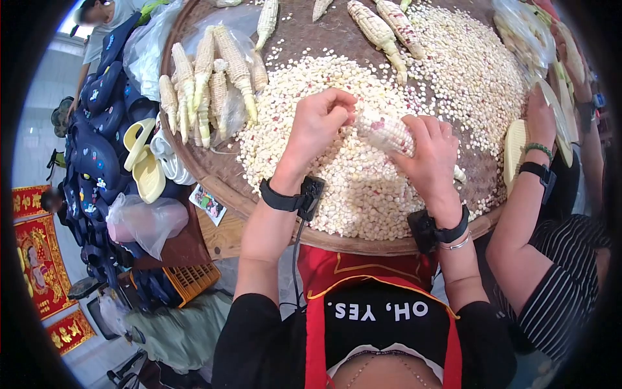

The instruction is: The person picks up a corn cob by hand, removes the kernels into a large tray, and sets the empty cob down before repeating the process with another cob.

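A partly kernelled corn cob, white with reddish patches, is held above a heap of loose kernels on a round woven tray. My right hand is wrapped round the cob's lower right end. At its upper left end is my left hand, fingers curled together with the tips close to the cob; what they pinch, if anything, is too small to make out. Stripped cobs lie piled on the tray's left side. Other cobs with kernels lie at the far side.
Another person's arm reaches over the tray's right edge, near a yellow slipper. Left of the tray are dark blue clogs, yellow slippers and a plastic bag. A person stands at the upper left.
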`<state>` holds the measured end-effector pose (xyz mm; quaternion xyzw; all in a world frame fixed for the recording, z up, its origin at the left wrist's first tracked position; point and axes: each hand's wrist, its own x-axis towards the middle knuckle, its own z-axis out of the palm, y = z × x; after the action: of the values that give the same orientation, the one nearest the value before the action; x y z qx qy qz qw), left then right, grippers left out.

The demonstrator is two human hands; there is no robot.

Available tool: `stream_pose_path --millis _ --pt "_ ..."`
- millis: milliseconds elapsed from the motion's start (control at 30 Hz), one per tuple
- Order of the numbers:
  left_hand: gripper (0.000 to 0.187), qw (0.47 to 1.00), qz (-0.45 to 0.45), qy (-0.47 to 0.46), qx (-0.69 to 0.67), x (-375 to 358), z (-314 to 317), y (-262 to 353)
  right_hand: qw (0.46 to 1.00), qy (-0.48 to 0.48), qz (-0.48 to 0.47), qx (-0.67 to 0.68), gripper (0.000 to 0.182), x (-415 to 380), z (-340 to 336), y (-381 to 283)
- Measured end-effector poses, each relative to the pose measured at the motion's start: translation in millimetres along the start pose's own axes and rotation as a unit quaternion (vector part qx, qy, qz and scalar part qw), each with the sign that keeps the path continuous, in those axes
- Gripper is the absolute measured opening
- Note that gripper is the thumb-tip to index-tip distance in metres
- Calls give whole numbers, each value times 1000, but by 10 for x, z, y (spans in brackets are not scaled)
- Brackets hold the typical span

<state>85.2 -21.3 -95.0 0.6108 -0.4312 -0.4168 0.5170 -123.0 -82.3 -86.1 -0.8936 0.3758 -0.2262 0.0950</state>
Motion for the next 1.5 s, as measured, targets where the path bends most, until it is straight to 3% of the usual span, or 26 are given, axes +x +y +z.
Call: stream_pose_path --millis 133,200,633,833,900,1033,1133,1233,1367,1500 --pt "22 997 -50 -2 -65 -11 12 110 1000 16 -2 -1 57 -1 17 28" --pt "23 990 -82 -62 -94 -30 6 161 1000 17 -1 5 57 -3 44 43" --pt "24 988 -79 -104 -77 -19 -30 127 999 4 -45 5 56 -9 14 43" --pt "22 996 -3 -17 83 -68 141 97 999 -11 -42 -7 55 -12 57 19" --pt "20 982 47 22 181 -78 168 88 999 -16 -40 -6 55 -9 57 1" --pt "20 965 92 57 238 -89 152 139 1000 -9 -23 3 55 -13 41 -20" --pt "20 980 29 70 185 -60 26 150 999 33 -21 21 56 -1 24 -3" --pt "23 997 -63 14 -45 -43 52 190 998 56 -26 32 56 7 26 11" --pt "31 987 -40 -96 -124 -95 137 219 997 65 -33 34 57 3 40 22" --pt "33 996 27 -75 -40 -71 87 135 997 51 -36 45 57 20 -39 -30"
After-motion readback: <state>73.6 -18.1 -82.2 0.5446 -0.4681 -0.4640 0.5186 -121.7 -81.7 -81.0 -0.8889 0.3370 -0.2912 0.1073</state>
